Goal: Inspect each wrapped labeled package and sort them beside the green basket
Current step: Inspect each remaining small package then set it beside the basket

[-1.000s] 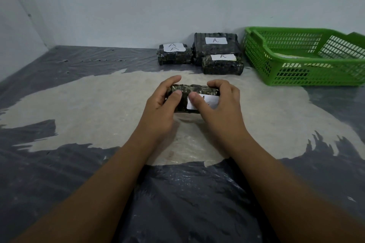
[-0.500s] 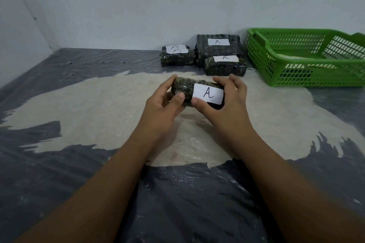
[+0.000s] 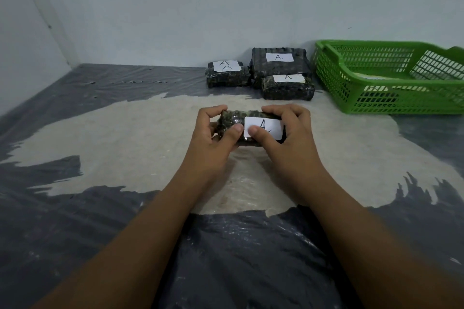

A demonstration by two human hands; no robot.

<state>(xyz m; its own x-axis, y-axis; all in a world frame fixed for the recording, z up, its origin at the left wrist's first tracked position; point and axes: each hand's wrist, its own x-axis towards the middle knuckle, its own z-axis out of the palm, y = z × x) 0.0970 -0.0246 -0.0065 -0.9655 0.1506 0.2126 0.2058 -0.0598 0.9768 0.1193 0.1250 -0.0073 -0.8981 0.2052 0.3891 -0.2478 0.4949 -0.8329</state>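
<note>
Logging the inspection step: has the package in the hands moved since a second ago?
Yes, by turning: the held package rolled its A label up into view, staying about as far from the nearest sorted package.

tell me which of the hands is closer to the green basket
Right. The right hand grips the labelled end of the held package, nearer the green basket; the left hand grips the opposite end, farther away.

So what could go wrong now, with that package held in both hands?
The thumb of the right hand covers part of the white label on the held package, so its letter could be misread. The left hand grips just one end, and the glossy wrap might slip. Three sorted packages crowd the space beside the green basket, so adding this one could nudge them.
</note>
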